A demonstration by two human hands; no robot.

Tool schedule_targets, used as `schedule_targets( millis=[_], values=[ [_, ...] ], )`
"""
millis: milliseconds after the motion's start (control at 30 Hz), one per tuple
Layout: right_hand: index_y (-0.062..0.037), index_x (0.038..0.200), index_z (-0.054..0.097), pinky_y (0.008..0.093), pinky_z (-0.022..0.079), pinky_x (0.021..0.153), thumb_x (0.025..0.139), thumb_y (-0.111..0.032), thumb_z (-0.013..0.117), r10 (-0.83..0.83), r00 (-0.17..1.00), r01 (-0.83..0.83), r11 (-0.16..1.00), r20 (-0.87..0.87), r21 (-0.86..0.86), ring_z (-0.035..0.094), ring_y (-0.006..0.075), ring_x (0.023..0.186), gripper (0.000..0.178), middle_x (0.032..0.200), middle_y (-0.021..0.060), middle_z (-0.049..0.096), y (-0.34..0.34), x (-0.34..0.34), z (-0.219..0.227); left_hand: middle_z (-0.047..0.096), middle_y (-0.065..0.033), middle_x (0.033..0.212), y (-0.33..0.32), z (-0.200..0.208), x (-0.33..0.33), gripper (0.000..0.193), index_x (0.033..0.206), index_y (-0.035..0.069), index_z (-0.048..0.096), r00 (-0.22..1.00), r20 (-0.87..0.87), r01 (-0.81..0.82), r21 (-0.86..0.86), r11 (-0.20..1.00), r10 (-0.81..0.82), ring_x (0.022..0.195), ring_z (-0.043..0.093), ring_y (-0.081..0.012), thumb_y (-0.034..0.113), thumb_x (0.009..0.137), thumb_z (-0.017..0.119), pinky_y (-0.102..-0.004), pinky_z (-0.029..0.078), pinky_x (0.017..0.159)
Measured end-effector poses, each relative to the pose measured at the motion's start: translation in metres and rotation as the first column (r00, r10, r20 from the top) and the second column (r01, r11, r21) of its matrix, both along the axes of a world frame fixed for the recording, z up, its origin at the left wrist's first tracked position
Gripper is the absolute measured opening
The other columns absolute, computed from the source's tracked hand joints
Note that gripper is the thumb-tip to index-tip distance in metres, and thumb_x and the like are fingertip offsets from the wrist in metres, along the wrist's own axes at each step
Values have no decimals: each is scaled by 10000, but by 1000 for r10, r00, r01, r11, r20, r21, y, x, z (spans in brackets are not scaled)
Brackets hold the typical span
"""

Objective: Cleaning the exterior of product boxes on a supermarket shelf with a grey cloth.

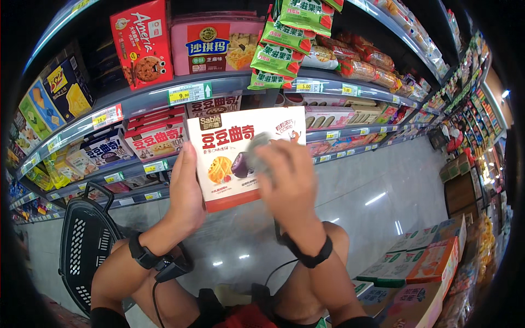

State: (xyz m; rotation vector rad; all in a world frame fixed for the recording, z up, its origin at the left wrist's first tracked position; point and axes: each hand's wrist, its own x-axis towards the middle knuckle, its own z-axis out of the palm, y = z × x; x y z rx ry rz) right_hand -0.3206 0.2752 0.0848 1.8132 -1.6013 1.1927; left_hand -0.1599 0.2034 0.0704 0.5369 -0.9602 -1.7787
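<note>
A white cookie box [223,150] with a red lower edge is held up in front of the shelves, its printed front facing me. My left hand [186,188] grips it by the left side, thumb along the edge. Over the right half of the front, my right hand [290,180] presses a crumpled grey cloth [260,152]. Motion smears the cloth and fingertips, and they cover part of the printing.
Shelves of boxed snacks [147,134] curve across the far side, with a strip of green snack bags [281,44] hanging down. A black shopping basket [82,257] stands on the floor at left. Cartons [415,257] are stacked at right.
</note>
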Motion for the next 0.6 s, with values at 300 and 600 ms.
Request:
schedule_targets(
  millis=[300,600],
  values=[
    [2,1102,616,313,506,759,959,-185,620,-95,674,124,992,733,15,639,181,841,236,946,88,661,13,-93,13,586,-176,1301,-2,8,14,598,1356,-14,449,998,49,32,72,997,-35,1142,637,-236,486,1065,300,-374,538,972],
    [23,1239,560,305,501,888,854,-177,764,66,410,-578,791,910,203,623,131,993,479,1121,85,668,39,-66,18,597,-168,1277,-11,5,1,549,1354,-12,455,990,-8,143,148,979,-144,1145,631,-251,436,1079,297,-385,535,969]
  ],
)
